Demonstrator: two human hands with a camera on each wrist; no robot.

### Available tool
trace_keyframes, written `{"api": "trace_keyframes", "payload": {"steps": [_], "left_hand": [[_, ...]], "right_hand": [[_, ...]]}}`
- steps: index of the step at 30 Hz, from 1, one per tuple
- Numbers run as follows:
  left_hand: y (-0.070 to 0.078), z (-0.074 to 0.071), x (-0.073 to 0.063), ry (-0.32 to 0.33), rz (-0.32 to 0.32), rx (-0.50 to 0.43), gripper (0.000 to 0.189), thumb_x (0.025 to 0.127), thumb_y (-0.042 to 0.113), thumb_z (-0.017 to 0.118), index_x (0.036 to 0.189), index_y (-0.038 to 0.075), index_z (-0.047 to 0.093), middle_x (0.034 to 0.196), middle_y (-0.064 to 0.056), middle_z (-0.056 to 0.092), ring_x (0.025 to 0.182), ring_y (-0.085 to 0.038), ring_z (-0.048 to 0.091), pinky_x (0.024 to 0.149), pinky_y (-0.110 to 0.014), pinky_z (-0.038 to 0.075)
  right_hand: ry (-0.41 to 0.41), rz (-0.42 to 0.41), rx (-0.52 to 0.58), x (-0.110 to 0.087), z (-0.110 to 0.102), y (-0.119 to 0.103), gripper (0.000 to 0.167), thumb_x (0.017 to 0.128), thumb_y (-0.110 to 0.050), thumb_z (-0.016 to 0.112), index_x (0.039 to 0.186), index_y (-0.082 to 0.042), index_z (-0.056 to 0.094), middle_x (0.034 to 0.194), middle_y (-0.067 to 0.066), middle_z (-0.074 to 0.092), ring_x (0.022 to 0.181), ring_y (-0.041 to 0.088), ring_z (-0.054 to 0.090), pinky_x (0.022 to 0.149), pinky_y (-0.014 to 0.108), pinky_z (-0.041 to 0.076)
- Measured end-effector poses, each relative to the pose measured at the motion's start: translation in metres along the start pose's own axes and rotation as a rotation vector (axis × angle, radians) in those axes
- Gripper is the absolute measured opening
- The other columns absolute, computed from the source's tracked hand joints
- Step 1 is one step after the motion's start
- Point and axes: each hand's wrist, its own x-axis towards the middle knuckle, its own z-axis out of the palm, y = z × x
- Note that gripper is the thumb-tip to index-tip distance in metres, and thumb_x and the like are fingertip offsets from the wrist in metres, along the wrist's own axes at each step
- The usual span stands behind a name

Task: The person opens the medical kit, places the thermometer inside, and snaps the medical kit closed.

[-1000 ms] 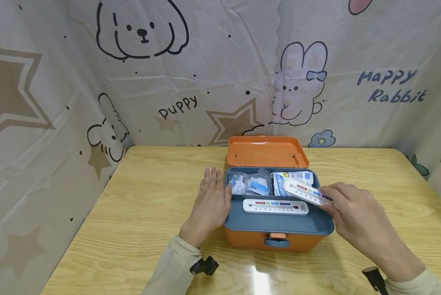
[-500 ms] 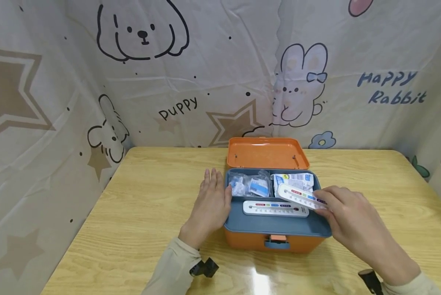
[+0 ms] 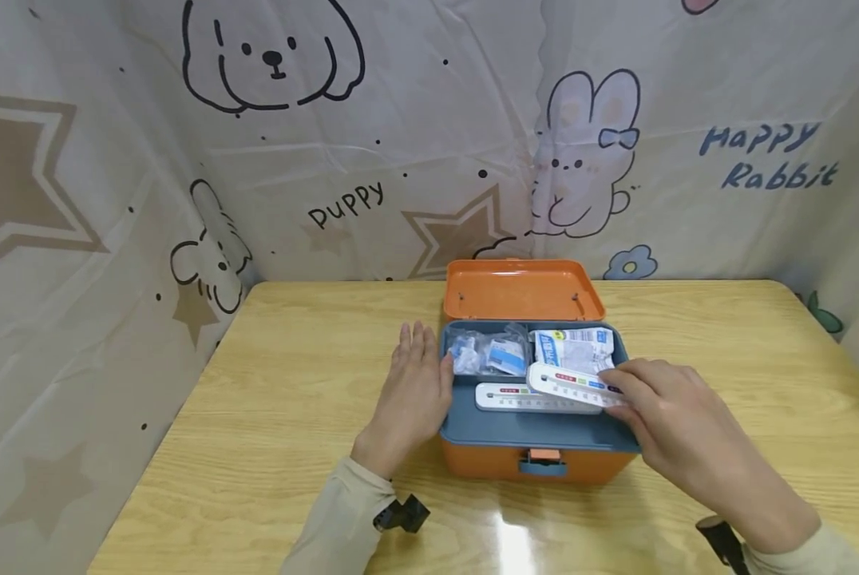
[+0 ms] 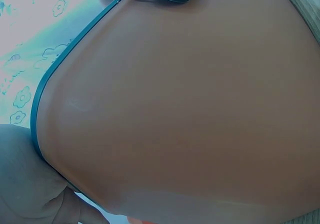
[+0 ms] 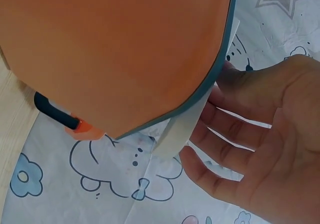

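Note:
In the head view my right hand (image 3: 684,439) pinches the near end of a white thermometer (image 3: 568,384) between thumb and fingers. It is tilted over the blue tray (image 3: 537,431) of an orange box and overlaps a second white thermometer (image 3: 503,399) lying there. My left hand (image 3: 411,391) rests along the box's left side, fingers straight and pointing away. The left wrist view is mostly the orange box wall (image 4: 175,94), with part of the left hand (image 4: 25,176) at lower left. From the right wrist, the right hand (image 5: 255,129) holds the thermometer's pale edge (image 5: 177,134) beyond the rim.
The orange lid (image 3: 519,291) stands open at the back of the box. Behind the thermometers, one compartment holds clear bags with white and blue contents (image 3: 487,353), the other a white and blue packet (image 3: 575,346). A printed curtain (image 3: 329,144) hangs behind the wooden table (image 3: 271,383).
My right hand has carried the thermometer left and slightly toward the front, so it now overlaps the second one. The left hand has kept its place on the box.

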Motion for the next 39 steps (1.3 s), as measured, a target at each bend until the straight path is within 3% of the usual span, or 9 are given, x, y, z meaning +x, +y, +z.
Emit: {"api": "trace_keyframes", "payload": {"steps": [11, 15, 17, 22, 23, 27, 30, 35, 39], "left_hand": [[0.000, 0.000, 0.000, 0.018, 0.012, 0.003, 0.058, 0.106, 0.029, 0.029, 0.144, -0.014, 0.029, 0.153, -0.031, 0.020, 0.144, -0.043, 0.007, 0.115, -0.052, 0.018], [0.001, 0.000, 0.000, 0.014, 0.007, 0.003, 0.057, 0.106, 0.030, 0.028, 0.145, -0.013, 0.029, 0.153, -0.030, 0.020, 0.144, -0.042, 0.007, 0.116, -0.051, 0.017], [0.001, 0.000, 0.001, 0.014, 0.009, 0.001, 0.057, 0.106, 0.029, 0.028, 0.145, -0.013, 0.028, 0.153, -0.030, 0.020, 0.144, -0.042, 0.007, 0.116, -0.051, 0.017], [0.001, 0.000, 0.001, 0.010, 0.012, -0.006, 0.057, 0.106, 0.029, 0.028, 0.145, -0.013, 0.028, 0.153, -0.031, 0.020, 0.144, -0.042, 0.006, 0.115, -0.052, 0.018], [0.001, -0.001, 0.001, 0.009, 0.010, -0.007, 0.057, 0.106, 0.029, 0.028, 0.145, -0.013, 0.028, 0.153, -0.031, 0.020, 0.144, -0.042, 0.006, 0.116, -0.051, 0.017], [0.001, 0.000, 0.000, 0.007, 0.006, -0.008, 0.057, 0.106, 0.029, 0.028, 0.145, -0.013, 0.028, 0.153, -0.030, 0.020, 0.144, -0.042, 0.006, 0.116, -0.051, 0.017], [0.001, 0.000, 0.000, 0.007, 0.007, -0.014, 0.057, 0.106, 0.029, 0.028, 0.145, -0.013, 0.028, 0.153, -0.030, 0.020, 0.144, -0.042, 0.006, 0.116, -0.051, 0.017], [0.001, -0.001, 0.000, 0.006, 0.010, -0.020, 0.057, 0.106, 0.029, 0.027, 0.145, -0.013, 0.028, 0.153, -0.030, 0.019, 0.144, -0.041, 0.004, 0.116, -0.050, 0.016], [0.001, -0.001, 0.000, -0.001, 0.005, -0.026, 0.057, 0.106, 0.029, 0.027, 0.145, -0.013, 0.028, 0.153, -0.030, 0.018, 0.144, -0.040, 0.003, 0.116, -0.050, 0.015]], "right_hand": [[-0.056, -0.025, -0.008, 0.007, 0.002, -0.014, 0.071, 0.100, -0.048, 0.015, 0.105, -0.001, 0.069, 0.100, 0.010, 0.065, 0.091, 0.029, 0.061, 0.079, 0.049, 0.050], [-0.086, -0.025, 0.000, 0.008, 0.004, -0.017, 0.040, 0.099, -0.036, 0.050, 0.108, -0.002, 0.069, 0.102, 0.009, 0.065, 0.092, 0.027, 0.060, 0.082, 0.049, 0.050], [-0.086, -0.031, 0.007, 0.007, 0.007, -0.018, 0.037, 0.098, -0.034, 0.052, 0.109, -0.002, 0.069, 0.102, 0.009, 0.065, 0.091, 0.027, 0.060, 0.081, 0.048, 0.050], [-0.055, -0.056, 0.020, 0.007, 0.012, -0.019, 0.063, 0.099, -0.044, 0.021, 0.107, -0.003, 0.069, 0.101, 0.007, 0.065, 0.090, 0.026, 0.060, 0.077, 0.046, 0.051], [-0.057, -0.059, 0.021, 0.007, 0.012, -0.019, 0.062, 0.099, -0.043, 0.022, 0.107, -0.003, 0.069, 0.101, 0.007, 0.065, 0.091, 0.026, 0.060, 0.076, 0.045, 0.050], [-0.089, -0.054, 0.027, 0.009, 0.013, -0.022, 0.027, 0.093, -0.027, 0.064, 0.107, -0.004, 0.069, 0.102, 0.007, 0.065, 0.092, 0.025, 0.060, 0.076, 0.044, 0.050], [-0.109, -0.051, 0.038, 0.010, 0.014, -0.023, 0.034, 0.076, -0.008, 0.080, 0.107, -0.005, 0.068, 0.102, 0.006, 0.065, 0.092, 0.024, 0.061, 0.077, 0.044, 0.051], [-0.090, -0.086, 0.068, 0.012, 0.018, -0.022, 0.028, 0.097, -0.028, 0.058, 0.107, -0.004, 0.069, 0.100, 0.005, 0.065, 0.091, 0.025, 0.063, 0.077, 0.044, 0.051], [-0.097, -0.089, 0.076, 0.014, 0.021, -0.021, 0.023, 0.093, -0.023, 0.066, 0.105, -0.004, 0.069, 0.099, 0.005, 0.065, 0.090, 0.024, 0.063, 0.076, 0.043, 0.051]]}}
